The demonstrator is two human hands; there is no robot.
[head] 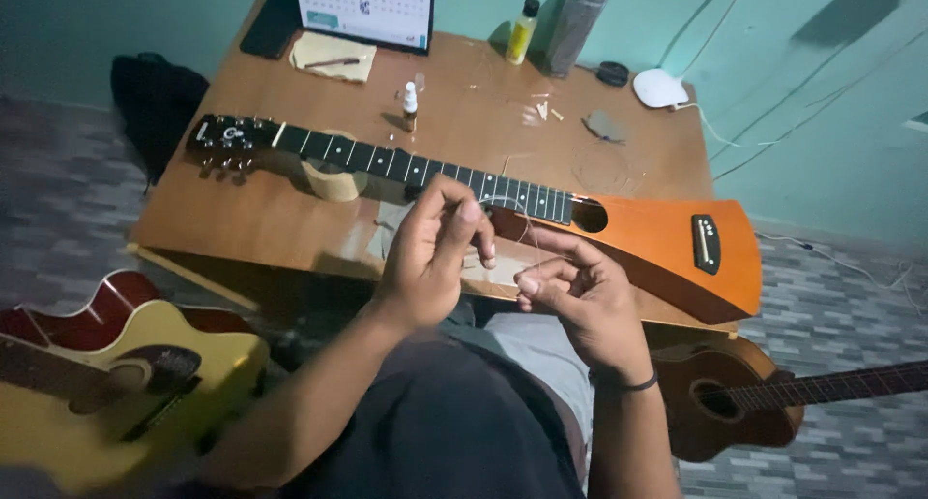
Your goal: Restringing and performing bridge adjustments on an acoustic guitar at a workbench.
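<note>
Left hand (425, 257) and right hand (580, 291): fingertips pinched narrow on thin guitar string (527, 230), held between both. Positioned just above orange travel guitar (657, 238) lying flat across wooden table (242, 219), near sound hole.

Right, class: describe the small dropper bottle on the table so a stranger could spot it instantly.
Start at the low brown wooden table, where an orange paddle-shaped guitar lies. Just beyond its black fretted neck stands a tiny amber dropper bottle with a white cap. Unlike the taller yellow bottle with a black cap, it stands alone mid-table.
</note>
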